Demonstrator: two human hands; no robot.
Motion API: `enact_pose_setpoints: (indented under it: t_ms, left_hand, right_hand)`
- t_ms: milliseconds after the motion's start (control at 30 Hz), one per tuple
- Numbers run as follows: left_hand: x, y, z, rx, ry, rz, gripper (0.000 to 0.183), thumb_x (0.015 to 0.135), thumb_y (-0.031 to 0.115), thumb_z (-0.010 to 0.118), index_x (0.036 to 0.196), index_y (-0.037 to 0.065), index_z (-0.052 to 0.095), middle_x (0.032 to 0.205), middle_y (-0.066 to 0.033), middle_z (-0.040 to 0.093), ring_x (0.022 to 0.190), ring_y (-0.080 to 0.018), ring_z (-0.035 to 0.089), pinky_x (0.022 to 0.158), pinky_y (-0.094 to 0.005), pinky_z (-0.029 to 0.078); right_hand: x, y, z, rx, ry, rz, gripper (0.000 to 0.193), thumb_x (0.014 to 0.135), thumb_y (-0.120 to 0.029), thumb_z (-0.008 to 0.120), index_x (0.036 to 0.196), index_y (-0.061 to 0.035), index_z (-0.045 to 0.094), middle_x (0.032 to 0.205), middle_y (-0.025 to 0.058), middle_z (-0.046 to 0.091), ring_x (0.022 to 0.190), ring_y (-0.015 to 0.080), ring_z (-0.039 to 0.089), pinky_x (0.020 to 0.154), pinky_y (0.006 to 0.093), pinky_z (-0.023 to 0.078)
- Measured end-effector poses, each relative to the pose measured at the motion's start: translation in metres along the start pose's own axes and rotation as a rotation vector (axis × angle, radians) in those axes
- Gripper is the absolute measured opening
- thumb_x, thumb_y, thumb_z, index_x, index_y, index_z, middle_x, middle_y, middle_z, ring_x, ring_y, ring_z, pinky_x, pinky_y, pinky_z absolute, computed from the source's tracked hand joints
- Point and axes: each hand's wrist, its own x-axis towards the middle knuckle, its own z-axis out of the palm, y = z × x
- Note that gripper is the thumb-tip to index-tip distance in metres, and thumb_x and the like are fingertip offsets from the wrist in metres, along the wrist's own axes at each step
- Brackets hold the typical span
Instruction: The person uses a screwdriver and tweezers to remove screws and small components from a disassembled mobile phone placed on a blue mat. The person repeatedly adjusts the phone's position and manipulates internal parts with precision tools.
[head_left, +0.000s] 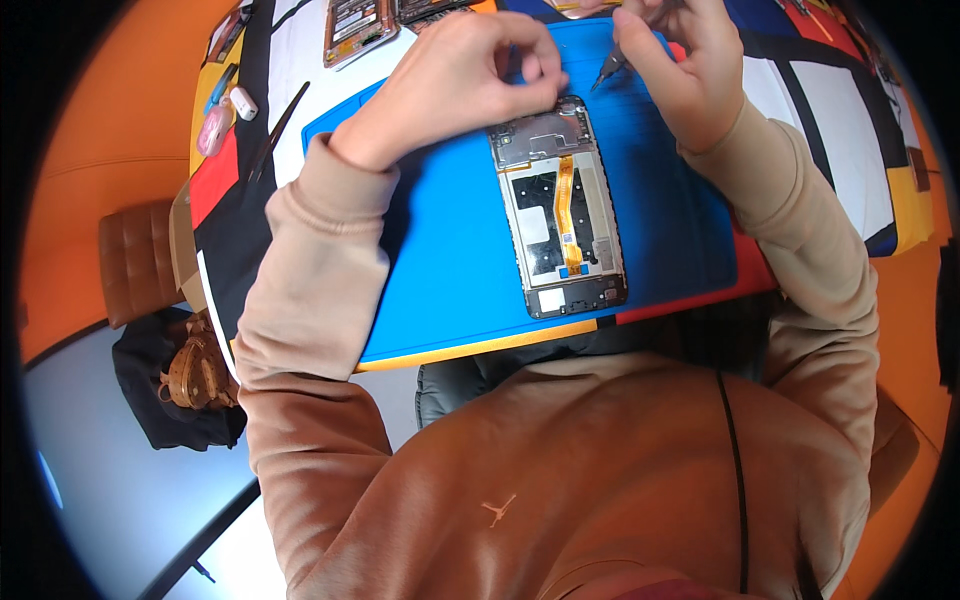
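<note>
An opened smartphone lies on the blue mat, its inside facing up. A yellow-orange flex cable runs down its middle, and a grey cover plate sits at its far end. My left hand is curled at that far end, thumb and fingertips close together by the phone's top edge. Whatever they may pinch is hidden. To the right and raised above the mat, my right hand grips a slim black pointed tool. Its tip points down and left, just beyond the phone's far right corner.
More opened phone parts lie at the far edge. On the left are dark tweezers, a pink bottle and a small white object. A brown padded chair and a brown bag stand beyond the table's left side.
</note>
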Motion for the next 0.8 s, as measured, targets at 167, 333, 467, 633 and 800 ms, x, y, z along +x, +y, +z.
enact_pose_setpoints:
  t_ms: [167,333,467,633,800]
  left_hand:
    - [-0.005,0.016,-0.006,0.130,-0.207,0.035,0.007,0.093,0.009,0.069,0.098,0.005,0.071,0.086,-0.0008,0.069,0.069,-0.0063,0.059,0.064,-0.0222,0.049]
    - [-0.005,0.026,-0.003,0.220,-0.145,0.156,0.013,0.096,0.014,0.068,0.106,0.005,0.071,0.095,-0.0055,0.072,0.071,-0.0157,0.069,0.064,-0.0296,0.053]
    - [-0.006,0.038,-0.001,0.354,-0.181,0.132,0.013,0.098,0.013,0.065,0.107,0.005,0.069,0.093,-0.0073,0.070,0.075,-0.0208,0.073,0.066,-0.0309,0.055]
    - [0.000,0.051,0.001,0.571,-0.189,0.162,0.011,0.097,0.013,0.065,0.104,0.008,0.070,0.095,-0.0069,0.072,0.074,-0.0280,0.071,0.065,-0.0342,0.055]
    - [0.009,0.057,-0.007,0.588,-0.300,0.134,0.009,0.095,0.014,0.067,0.101,0.008,0.071,0.095,-0.0074,0.073,0.076,-0.0302,0.070,0.065,-0.0379,0.055]
  right_hand:
    - [0.003,0.007,-0.007,0.037,0.059,0.100,0.013,0.099,0.005,0.049,0.102,-0.0059,0.043,0.103,0.0061,0.059,0.092,0.0080,0.056,0.080,0.0228,0.048]
    - [0.006,0.019,-0.002,0.170,0.130,0.117,0.014,0.100,0.004,0.053,0.101,-0.0063,0.044,0.097,0.0033,0.059,0.092,0.0080,0.058,0.081,0.0244,0.049]
    - [0.006,0.028,-0.002,0.214,0.135,0.135,0.016,0.098,0.006,0.055,0.101,-0.0064,0.045,0.093,0.0018,0.058,0.088,0.0081,0.058,0.082,0.0241,0.049]
    - [0.005,0.035,-0.004,0.277,0.191,0.217,0.020,0.092,0.012,0.053,0.101,-0.0051,0.045,0.089,0.0020,0.055,0.084,0.0090,0.058,0.077,0.0253,0.051]
    - [0.010,0.038,-0.003,0.296,0.215,0.190,0.018,0.091,0.011,0.052,0.101,-0.0031,0.046,0.088,0.0054,0.060,0.080,0.0122,0.062,0.074,0.0280,0.053]
